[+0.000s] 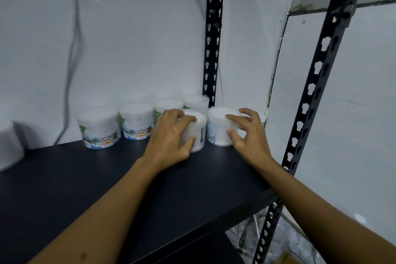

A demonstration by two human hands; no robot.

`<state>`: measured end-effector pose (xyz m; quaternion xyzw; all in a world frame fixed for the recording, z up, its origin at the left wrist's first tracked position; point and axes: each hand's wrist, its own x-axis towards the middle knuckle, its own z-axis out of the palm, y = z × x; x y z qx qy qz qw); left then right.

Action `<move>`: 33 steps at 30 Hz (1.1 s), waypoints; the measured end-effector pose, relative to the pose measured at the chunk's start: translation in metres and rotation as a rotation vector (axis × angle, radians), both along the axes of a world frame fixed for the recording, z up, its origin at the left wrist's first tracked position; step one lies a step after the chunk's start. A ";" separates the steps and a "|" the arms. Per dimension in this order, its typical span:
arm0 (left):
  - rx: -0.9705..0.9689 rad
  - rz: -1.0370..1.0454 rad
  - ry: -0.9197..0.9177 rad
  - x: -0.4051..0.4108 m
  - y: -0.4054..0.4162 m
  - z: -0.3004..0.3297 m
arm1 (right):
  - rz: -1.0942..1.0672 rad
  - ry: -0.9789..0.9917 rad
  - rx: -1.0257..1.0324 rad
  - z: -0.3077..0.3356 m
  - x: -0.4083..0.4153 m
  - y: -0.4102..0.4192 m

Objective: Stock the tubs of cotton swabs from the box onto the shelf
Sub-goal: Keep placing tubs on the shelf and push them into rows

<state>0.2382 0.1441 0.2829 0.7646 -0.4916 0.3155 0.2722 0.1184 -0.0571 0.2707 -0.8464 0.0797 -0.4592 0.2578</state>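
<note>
Left grip: my left hand is curled round a tub of cotton swabs, fingers over its lid and thumb pressed low on its side wall, so I read this as a firm hold.
Right grip: my right hand is on the neighbouring tub, index finger laid across the lid, thumb against the lower wall, the other fingers bent round the far side; it pinches that tub between thumb and fingers.
Held tubs: both stand upright on the shelf, just beside each other, near its right end and in front of the back row.
Back row: four more tubs stand along the wall; the two on the left, one and the next, show "COTTON BUDS" labels, while the third and fourth are partly hidden behind my left hand.
Far left: a blurred white round shape sits at the frame edge; I cannot tell whether it is another tub.
Shelf frame: a black slotted upright rises behind the tubs, and a second one stands nearer me on the right.
Wall: pale, with a grey cable hanging down it at the left.
</note>
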 end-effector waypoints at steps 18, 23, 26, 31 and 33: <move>-0.147 -0.028 0.152 0.003 0.004 -0.002 | 0.004 0.006 0.057 0.002 -0.002 0.003; -0.188 0.020 0.283 0.004 0.004 -0.005 | 0.001 -0.011 0.075 0.001 -0.002 0.001; -0.226 -0.010 0.358 0.006 0.003 -0.006 | -0.015 -0.012 0.079 0.001 -0.003 0.001; -0.282 -0.058 0.435 0.010 0.002 -0.009 | 0.006 -0.030 0.092 -0.001 -0.001 -0.002; -0.299 -0.066 0.451 0.009 0.002 -0.009 | 0.027 -0.027 0.119 0.000 -0.001 -0.002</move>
